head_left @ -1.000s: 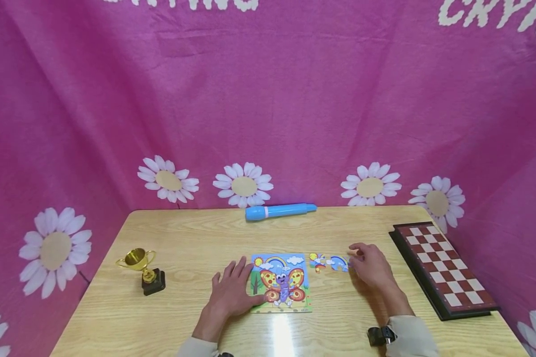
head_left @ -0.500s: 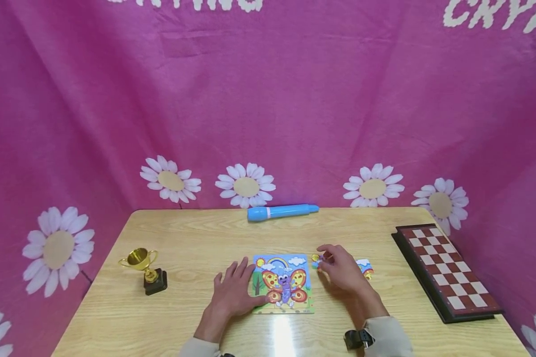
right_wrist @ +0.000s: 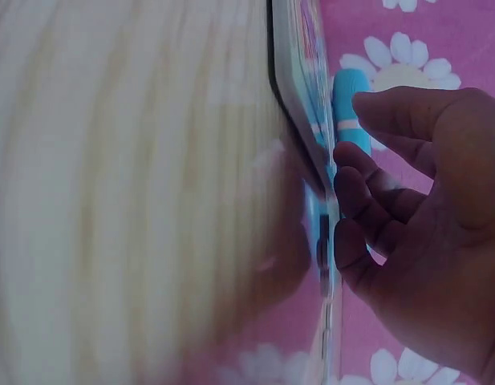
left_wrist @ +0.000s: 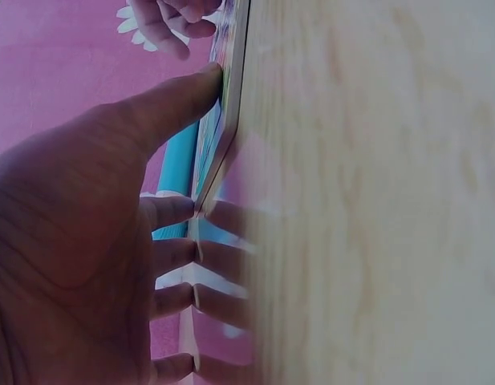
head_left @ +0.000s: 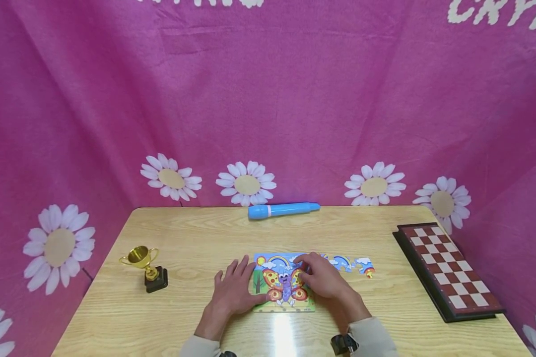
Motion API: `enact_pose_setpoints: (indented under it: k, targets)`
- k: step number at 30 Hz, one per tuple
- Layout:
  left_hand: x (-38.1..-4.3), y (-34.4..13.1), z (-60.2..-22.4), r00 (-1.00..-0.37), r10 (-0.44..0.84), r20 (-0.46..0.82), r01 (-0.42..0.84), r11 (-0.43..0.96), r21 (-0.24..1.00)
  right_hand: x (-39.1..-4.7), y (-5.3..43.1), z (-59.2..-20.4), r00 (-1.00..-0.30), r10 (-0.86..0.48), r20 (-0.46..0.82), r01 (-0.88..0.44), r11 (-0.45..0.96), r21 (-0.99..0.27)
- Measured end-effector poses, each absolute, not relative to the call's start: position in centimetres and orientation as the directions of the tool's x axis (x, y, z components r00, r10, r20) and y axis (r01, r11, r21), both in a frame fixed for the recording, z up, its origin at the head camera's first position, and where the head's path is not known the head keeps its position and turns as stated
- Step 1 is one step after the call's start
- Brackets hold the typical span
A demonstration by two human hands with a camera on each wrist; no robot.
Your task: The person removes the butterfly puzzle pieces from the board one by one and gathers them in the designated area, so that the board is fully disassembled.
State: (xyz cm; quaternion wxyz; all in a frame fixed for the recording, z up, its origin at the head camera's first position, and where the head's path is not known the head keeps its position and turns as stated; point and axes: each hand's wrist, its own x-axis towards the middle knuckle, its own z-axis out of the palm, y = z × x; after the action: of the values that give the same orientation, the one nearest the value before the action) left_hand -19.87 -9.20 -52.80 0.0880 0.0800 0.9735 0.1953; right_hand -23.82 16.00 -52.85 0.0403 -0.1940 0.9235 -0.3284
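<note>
A square butterfly jigsaw puzzle point(head_left: 286, 290) lies flat on the table. My left hand point(head_left: 234, 295) is spread at its left side; the thumb rests on the picture, and the other fingertips touch the table by its edge. My right hand point(head_left: 323, 277) is over the puzzle's upper right part, fingers loosely bent. In the right wrist view a gap shows between thumb and fingers, with nothing seen held there. Loose puzzle pieces lie in a row right of the puzzle, among them a rainbow piece point(head_left: 342, 262) and a cloud piece point(head_left: 364, 263). The hand partly hides the row's left end.
A gold trophy cup point(head_left: 149, 270) on a black base stands at the left. A blue toy microphone-like stick point(head_left: 283, 210) lies along the table's back edge. At the right is a red and white checkered board point(head_left: 448, 270). A pink cloth with daisies point(head_left: 268, 109) hangs behind.
My right hand has moved left from the far end of the loose pieces, across them, to above the puzzle. My left hand has stayed in place.
</note>
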Motion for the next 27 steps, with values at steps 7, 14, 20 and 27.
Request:
enact_pose_setpoints:
  k: [7,14,20,27]
  targets:
    - [-20.0,-9.2,-52.6,-0.968,0.19,-0.165,0.116,0.919,0.377,-23.7,14.7,-52.6,-0.897,-0.441,0.004,-0.343,0.692,-0.636]
    - [-19.9,-9.3,-52.4,-0.966,0.202,-0.163,0.128,0.917,0.377,-23.5,13.4,-52.3,-0.869,-0.495,-0.012,-0.378,0.678,-0.631]
    - [-20.0,-9.3,-52.4,-0.964,0.21,-0.165,0.135,0.917,0.376,-23.3,12.3,-52.3,-0.838,-0.546,0.003,-0.45,0.689,-0.568]
    - [-19.9,-9.4,-52.6,-0.965,0.215,-0.154,0.142,0.913,0.383,-23.0,11.2,-52.3,-0.849,-0.528,-0.026,-0.458,0.759,-0.464]
